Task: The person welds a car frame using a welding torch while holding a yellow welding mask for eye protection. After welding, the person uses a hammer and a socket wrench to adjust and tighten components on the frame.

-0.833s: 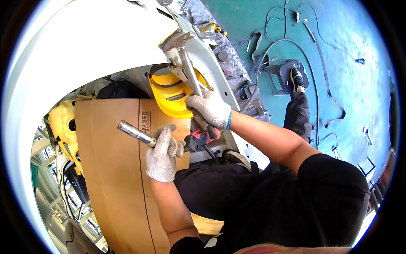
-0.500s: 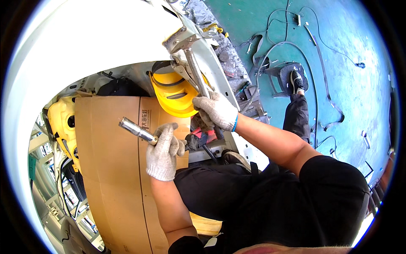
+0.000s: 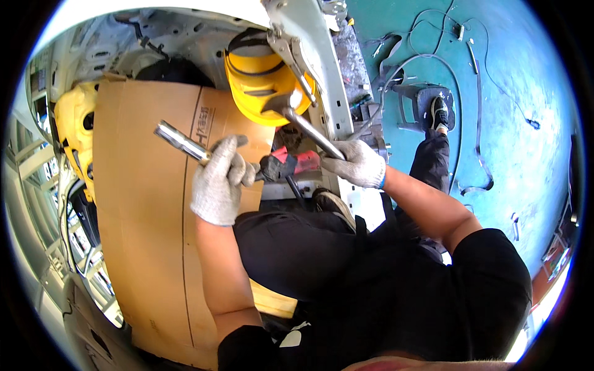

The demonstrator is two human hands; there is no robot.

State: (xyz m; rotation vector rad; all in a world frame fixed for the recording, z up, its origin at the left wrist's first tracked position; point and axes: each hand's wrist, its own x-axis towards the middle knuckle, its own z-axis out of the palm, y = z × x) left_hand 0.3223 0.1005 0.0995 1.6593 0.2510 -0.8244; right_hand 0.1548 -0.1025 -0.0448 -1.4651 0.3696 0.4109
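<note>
My right hand (image 3: 356, 164), in a grey-white knitted glove, is closed round the handle of a hammer (image 3: 315, 136). Its metal head points up and left, over the lower edge of a yellow visor headgear (image 3: 250, 93). My left hand (image 3: 216, 182), gloved alike, grips a shiny chrome cylinder (image 3: 181, 142) that sticks out to the upper left above a cardboard sheet (image 3: 142, 216). What kind of tool the cylinder is cannot be made out. Locking pliers (image 3: 294, 55) sit at the edge of a white metal panel (image 3: 333, 80), beyond the hammer head.
Between my hands lies a red and black power tool (image 3: 297, 162). A yellow moulded part (image 3: 74, 130) stands left of the cardboard. To the right are a cluttered grey bench (image 3: 354, 68), a dark stool (image 3: 427, 114) under my foot, and cables (image 3: 455, 80) on the green floor.
The hammer has come down and back from the panel edge, its head now lower, in front of the yellow headgear. My left hand still holds the cylinder. The whole view has shifted.
</note>
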